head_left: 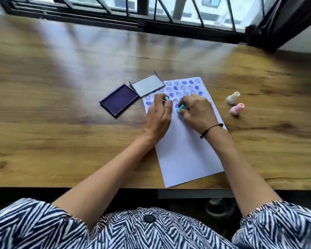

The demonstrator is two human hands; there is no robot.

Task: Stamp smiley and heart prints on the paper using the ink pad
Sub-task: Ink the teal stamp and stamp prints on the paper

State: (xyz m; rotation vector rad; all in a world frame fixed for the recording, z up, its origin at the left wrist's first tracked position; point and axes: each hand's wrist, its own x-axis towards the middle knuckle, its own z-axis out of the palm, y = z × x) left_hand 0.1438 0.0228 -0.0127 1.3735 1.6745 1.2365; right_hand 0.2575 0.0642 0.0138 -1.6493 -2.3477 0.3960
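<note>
Gripping a teal stamp (182,108), our right hand (197,112) closes its fingers around the body, which lies tilted over the sheet; we cannot tell whether its face touches the paper. Our left hand (159,114) pinches a small teal piece (167,98) between thumb and forefinger, just beside the right hand and likewise above the sheet. A dark bracelet (210,129) circles the right wrist.

We note the paper (185,151) lying slightly askew on the wooden table (61,123). Its far portion carries rows of blue smiley and heart prints (183,88); the near portion is blank. The ink pad (119,101), open with its dark purple surface showing, sits just left of the sheet, its hinged lid (147,85) laid back and overlapping the paper's far left corner. Two further stamps lie on the table right of the sheet, well apart from both hands: a white stamp (232,97) and a pink stamp (237,108).
</note>
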